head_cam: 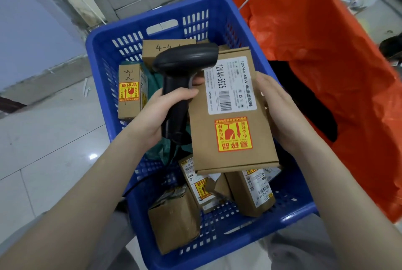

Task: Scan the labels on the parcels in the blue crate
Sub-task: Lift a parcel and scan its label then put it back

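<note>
1. Centrally, the cardboard parcel point(230, 117) is held above the blue crate point(104, 37), its labelled face turned up toward me.
2. My right hand point(280, 115) grips the parcel by its right edge, fingers wrapped behind it and thumb lying along the front.
3. On that face sits a white label point(230, 87) reading "12V4A-5525", with a barcode printed near the label's lower end; below it is a yellow-and-red fragile sticker point(233, 135), upside down from my view.
4. My left hand point(165, 113) is closed around the handle of the black scanner point(185, 67), one finger resting at the trigger.
5. The scanner's head lies just beside the label's top left corner; whether it touches the parcel I cannot tell. Its dark cable runs down from the handle and over the crate's left wall.
6. Inside the crate lie more brown boxes: one with handwritten marks and a fragile sticker point(130, 93) at the left, one marked "4-4" point(161, 49) at the back, two labelled ones point(254, 191) under the held parcel, and a crumpled paper-wrapped one point(174, 219) at the near side.
7. A green plastic bag point(155, 78) shows between the boxes, behind the scanner.
8. To the right of the crate stands an orange sack point(326, 41), open at the top, with something black inside.
9. Pale glossy floor tiles point(43, 139) surround the crate.
</note>
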A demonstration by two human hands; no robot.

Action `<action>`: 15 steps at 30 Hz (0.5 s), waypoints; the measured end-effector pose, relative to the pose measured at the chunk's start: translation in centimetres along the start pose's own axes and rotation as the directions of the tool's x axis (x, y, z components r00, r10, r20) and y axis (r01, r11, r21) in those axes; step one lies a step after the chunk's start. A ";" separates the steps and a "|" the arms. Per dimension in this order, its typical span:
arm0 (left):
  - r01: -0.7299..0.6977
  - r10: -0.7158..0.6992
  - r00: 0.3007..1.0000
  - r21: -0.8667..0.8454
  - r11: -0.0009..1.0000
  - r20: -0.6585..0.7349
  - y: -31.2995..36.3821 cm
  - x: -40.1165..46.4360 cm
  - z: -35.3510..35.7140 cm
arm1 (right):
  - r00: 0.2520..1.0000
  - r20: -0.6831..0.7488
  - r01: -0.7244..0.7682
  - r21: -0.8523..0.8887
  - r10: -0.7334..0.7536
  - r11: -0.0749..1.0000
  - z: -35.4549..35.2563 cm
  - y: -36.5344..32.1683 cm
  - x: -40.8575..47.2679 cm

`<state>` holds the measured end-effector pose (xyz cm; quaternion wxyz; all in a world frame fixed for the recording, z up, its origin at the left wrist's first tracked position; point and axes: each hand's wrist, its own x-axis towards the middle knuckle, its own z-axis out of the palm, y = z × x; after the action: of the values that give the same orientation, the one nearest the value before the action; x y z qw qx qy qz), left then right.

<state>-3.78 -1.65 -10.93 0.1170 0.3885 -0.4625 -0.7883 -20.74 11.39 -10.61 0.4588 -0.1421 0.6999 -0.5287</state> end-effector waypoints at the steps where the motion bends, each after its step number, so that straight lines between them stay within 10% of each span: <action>1: -0.027 0.026 0.999 -0.012 1.000 -0.045 0.0 0.1 0.0 | 0.999 0.038 -0.018 -0.007 0.018 1.000 -0.1 0.1 0.0; 15: -0.188 0.151 0.921 -0.069 0.980 -0.359 0.5 0.7 -1.1 | 0.956 0.191 -0.234 0.030 0.224 0.972 0.3 0.1 -0.2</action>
<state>-3.50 -3.04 -11.12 0.2854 0.4753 -0.4252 -0.7154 -20.34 11.37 -10.66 0.5839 -0.0970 0.6517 -0.4743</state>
